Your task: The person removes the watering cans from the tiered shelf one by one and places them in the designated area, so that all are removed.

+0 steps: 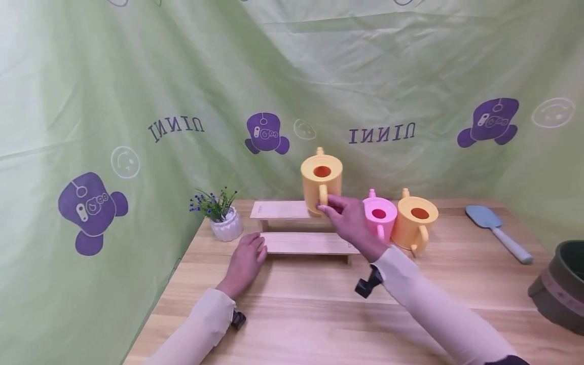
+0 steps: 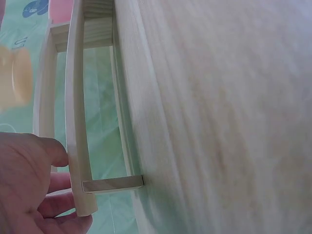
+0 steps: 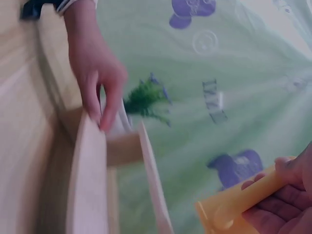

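Observation:
My right hand grips the handle of a yellow watering can. The can is upright, over the upper step of a small two-step wooden shelf; whether its base touches the board I cannot tell. In the right wrist view, fingers wrap round that can's handle. At the shelf's left end, my left hand pinches the lower board between thumb and fingers. To the right of the shelf, a pink watering can and a second yellow watering can stand side by side on the table.
A white pot with a small purple-flowered plant stands left of the shelf. On the right lie a blue-grey trowel and a dark planter. Green printed cloth hangs behind the wooden table.

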{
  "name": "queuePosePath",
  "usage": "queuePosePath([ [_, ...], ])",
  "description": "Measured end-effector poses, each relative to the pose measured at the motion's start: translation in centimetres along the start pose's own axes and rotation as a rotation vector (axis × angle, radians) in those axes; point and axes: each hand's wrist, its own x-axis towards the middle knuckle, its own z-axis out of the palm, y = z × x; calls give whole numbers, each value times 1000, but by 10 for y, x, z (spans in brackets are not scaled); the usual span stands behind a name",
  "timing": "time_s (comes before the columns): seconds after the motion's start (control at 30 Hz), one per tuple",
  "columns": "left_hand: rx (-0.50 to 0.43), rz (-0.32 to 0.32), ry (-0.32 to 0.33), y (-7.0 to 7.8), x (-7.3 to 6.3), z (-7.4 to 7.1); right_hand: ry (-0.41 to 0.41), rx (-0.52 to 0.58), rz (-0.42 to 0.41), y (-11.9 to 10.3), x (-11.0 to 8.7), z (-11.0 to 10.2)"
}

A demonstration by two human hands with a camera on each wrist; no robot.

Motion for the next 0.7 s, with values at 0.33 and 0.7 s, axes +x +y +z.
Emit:
queuePosePath([
  [0.33, -1, 15, -4, 3, 1, -4, 83, -142, 20, 22, -20, -90],
  [0.7, -2, 10, -3, 4, 0, -3, 328, -222, 10, 59, -32, -172],
])
